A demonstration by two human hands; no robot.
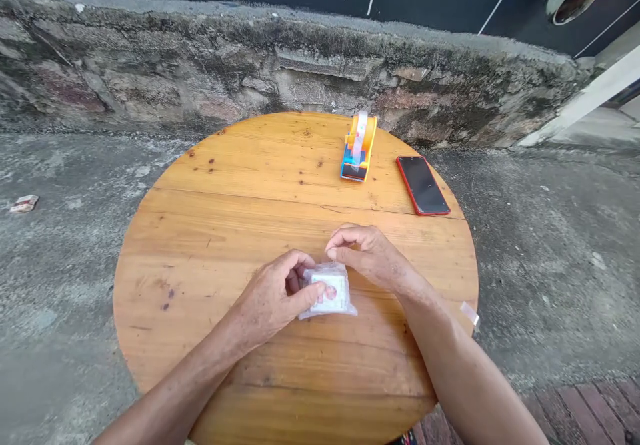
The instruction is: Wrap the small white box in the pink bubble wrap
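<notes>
A small white box wrapped in clear plastic (333, 296) lies near the middle of the round wooden table (225, 205). My left hand (280, 288) grips its left side, the thumb lying on top and the fingers behind. At the package's far edge, my right hand (363, 251) is closed in a pinch, thumb against fingertips. What the pinch holds, if anything, is too small to make out. A short strip of clear tape (470, 313) hangs from the table's right edge, beside my right forearm.
Toward the back of the table stands a yellow and blue tape dispenser (359, 148). A phone with a red case (424, 186) lies at the right. Behind the table runs a rough stone wall (225, 78). A crumpled packet (24, 203) lies on the concrete floor at left.
</notes>
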